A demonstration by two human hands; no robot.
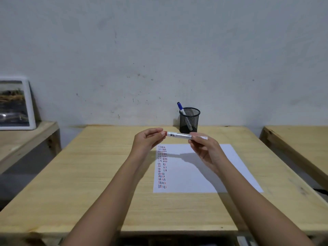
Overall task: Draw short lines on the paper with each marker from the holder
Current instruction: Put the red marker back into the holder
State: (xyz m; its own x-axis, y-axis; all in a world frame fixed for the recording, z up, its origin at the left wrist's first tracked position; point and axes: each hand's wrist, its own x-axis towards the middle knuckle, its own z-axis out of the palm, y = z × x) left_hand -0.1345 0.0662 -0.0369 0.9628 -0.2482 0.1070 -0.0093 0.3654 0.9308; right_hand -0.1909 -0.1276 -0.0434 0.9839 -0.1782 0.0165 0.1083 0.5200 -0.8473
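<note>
Two hands meet just above the middle of the frame, holding one white marker [179, 135] level between them over the wooden tabletop [99, 174]. The left hand [148, 139] has its fingers [160, 133] pinched shut around the marker's left end, where a bit of red shows. The right hand [206, 148] has its fingers closed around the right end of the barrel. Below them lies the paper [195, 171], flat on the tabletop, with columns of short red, blue and black lines down its left edge. Behind the hands, near the wall, stands a black mesh holder [189, 119] with a blue-capped marker [181, 108] leaning out to the left and another marker visible through the mesh. A framed picture [16, 103] leans at the left edge of the frame.
</note>
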